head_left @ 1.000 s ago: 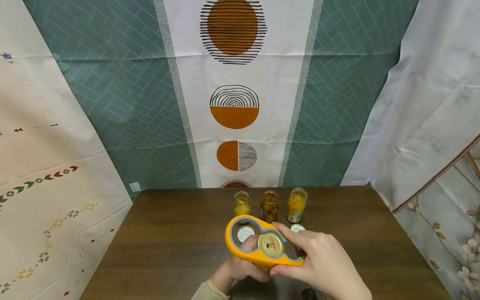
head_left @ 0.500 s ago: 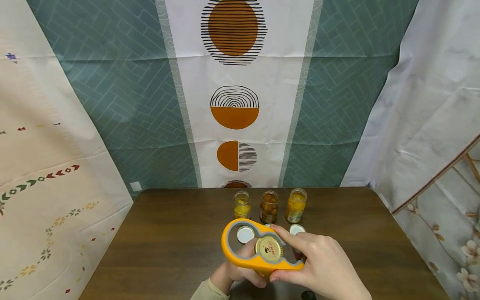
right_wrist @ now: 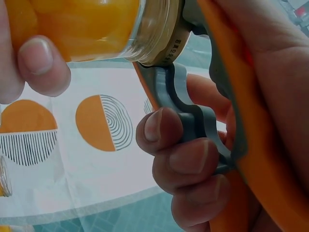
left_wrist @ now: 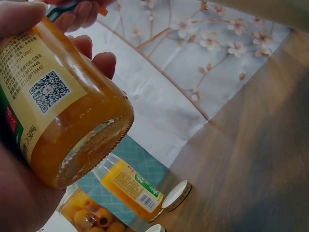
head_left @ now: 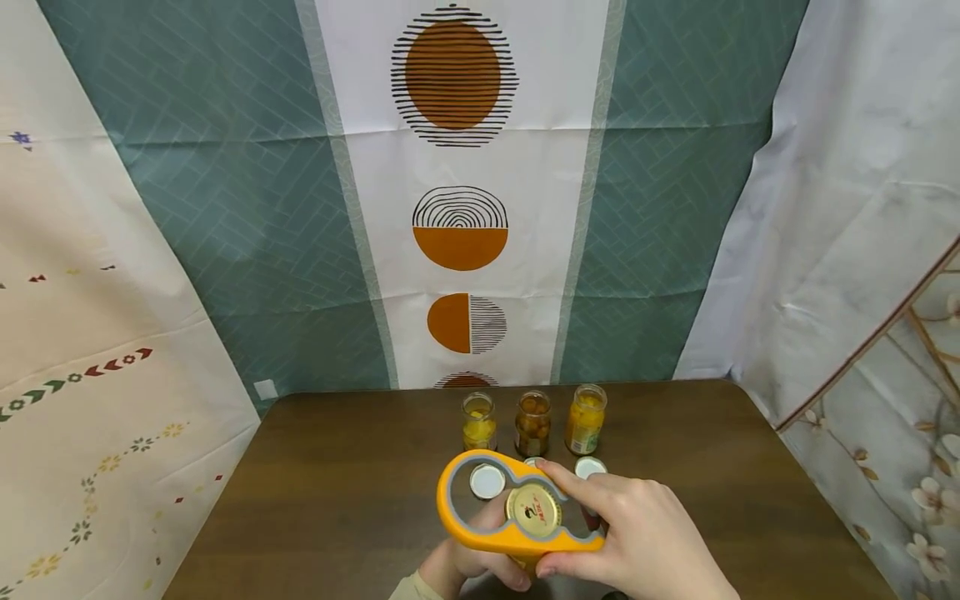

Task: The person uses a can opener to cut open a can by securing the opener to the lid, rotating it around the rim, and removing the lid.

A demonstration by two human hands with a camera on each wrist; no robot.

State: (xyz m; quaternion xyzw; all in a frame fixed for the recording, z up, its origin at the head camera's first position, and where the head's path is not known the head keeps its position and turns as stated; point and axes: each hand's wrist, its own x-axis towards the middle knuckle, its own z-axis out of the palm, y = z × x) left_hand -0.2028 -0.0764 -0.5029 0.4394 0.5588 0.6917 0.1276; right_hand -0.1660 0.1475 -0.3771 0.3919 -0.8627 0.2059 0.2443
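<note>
In the head view, my left hand (head_left: 480, 554) holds a glass jar upright below the jar opener. The left wrist view shows that jar (left_wrist: 79, 130) up close: orange-yellow contents, a beige label with a QR code, its base raised off the table. A gold lid (head_left: 534, 510) closes it. My right hand (head_left: 641, 525) grips an orange jar opener (head_left: 447, 505) with grey-lined notches. The opener lies around the gold lid, and in the right wrist view its grey inner edge (right_wrist: 207, 121) comes against the lid's side while fingers curl round the handle.
Toward the back of the brown table (head_left: 337, 483) stand three lidless jars: one with yellow contents (head_left: 478, 429), one with brown round fruit (head_left: 532, 425), one orange-yellow (head_left: 587, 421). White lids (head_left: 590, 467) lie before them. A dark object (head_left: 615, 595) shows at the bottom edge.
Opener, jar and both hands have shifted slightly left. The head view has tilted up a little, so the dark object is mostly out of frame. Both grips stay the same.
</note>
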